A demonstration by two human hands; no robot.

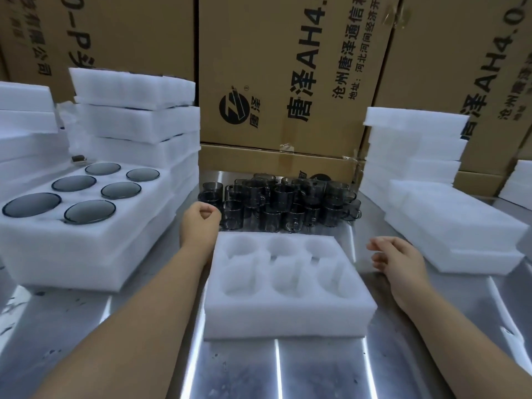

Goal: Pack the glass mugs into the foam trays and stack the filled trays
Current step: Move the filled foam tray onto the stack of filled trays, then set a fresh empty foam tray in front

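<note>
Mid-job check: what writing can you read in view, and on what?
"唐泽AH4." sideways on the middle cardboard box, cut off by the frame.
"唐泽" beside the round logo, same box.
"沧州唐泽通信" and "地址:河北河间经济开", same box, both cut off.
"泽AH4.0-" on the right cardboard box.
Left cardboard box: print too blurred to read.

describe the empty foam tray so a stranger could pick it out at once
On the metal table, look between the left hand and right hand, just in front of the huddle of dark glass mugs. The white foam tray there has six round pockets, all empty, unlike the left stack's top tray, whose six pockets each hold a mug.
</note>
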